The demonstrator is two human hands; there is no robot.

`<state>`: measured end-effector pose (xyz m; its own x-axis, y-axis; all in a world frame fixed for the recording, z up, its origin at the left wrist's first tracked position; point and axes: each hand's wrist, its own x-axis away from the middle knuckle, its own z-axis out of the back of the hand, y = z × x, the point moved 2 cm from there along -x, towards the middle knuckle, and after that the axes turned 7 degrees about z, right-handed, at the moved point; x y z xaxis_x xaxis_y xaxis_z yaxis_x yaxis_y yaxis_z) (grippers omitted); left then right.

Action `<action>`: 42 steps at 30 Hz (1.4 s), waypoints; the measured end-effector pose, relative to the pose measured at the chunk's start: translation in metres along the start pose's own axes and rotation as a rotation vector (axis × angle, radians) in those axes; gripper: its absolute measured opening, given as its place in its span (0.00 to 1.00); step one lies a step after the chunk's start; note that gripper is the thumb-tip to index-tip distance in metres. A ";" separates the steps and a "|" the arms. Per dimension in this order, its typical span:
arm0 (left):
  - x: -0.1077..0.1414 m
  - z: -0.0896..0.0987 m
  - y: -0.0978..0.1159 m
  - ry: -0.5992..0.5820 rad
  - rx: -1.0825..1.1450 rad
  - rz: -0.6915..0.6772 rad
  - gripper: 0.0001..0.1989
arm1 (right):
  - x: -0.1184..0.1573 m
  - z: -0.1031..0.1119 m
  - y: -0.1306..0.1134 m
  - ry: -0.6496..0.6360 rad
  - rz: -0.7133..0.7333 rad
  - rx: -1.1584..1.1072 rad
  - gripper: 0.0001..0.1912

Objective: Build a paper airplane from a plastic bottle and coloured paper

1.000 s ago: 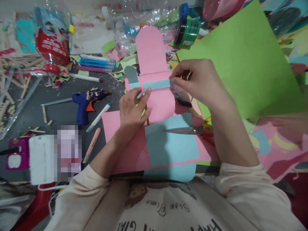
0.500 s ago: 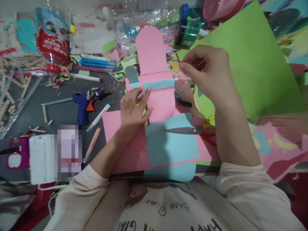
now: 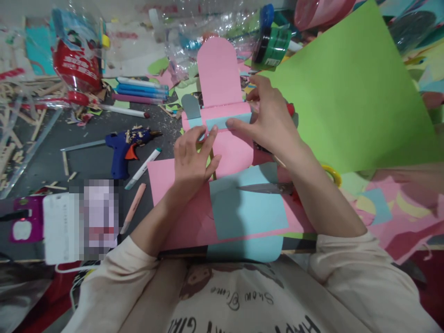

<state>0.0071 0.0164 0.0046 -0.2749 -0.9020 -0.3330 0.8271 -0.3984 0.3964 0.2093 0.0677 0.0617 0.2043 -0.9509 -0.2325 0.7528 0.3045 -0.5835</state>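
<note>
A pink paper piece [image 3: 219, 71] with a tall rounded flap lies in front of me. Across its fold runs a light blue paper strip [image 3: 222, 121]. My left hand [image 3: 192, 155] rests at the strip's left end, fingers spread, the index fingertip on its lower edge. The thumb of my right hand [image 3: 268, 111] presses on the strip's right part, while its fingers curl around the piece's right end; what lies under them is partly hidden. A grey rounded paper tab [image 3: 190, 106] sticks up at the left. Scissors [image 3: 262, 188] lie on a blue sheet [image 3: 248, 215] nearer me.
To the left lie a blue glue gun [image 3: 120, 150], a green-tipped marker [image 3: 143, 169] and a salmon marker [image 3: 133, 208]. A large green sheet [image 3: 354, 92] covers the right side. Clear plastic bottles [image 3: 222, 27] and a dark green-labelled jar [image 3: 272, 46] stand behind.
My right hand has moved left and down from the right side onto the blue strip, its thumb now touching it. My left hand has stayed in place.
</note>
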 end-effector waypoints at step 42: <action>-0.005 0.000 0.010 0.029 -0.058 0.058 0.37 | 0.000 -0.006 0.013 -0.087 0.108 0.053 0.34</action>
<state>0.0168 0.0171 0.0103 -0.2121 -0.9178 -0.3358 0.8687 -0.3344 0.3655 0.2149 0.0718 0.0495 0.3377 -0.9147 -0.2220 0.7549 0.4041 -0.5166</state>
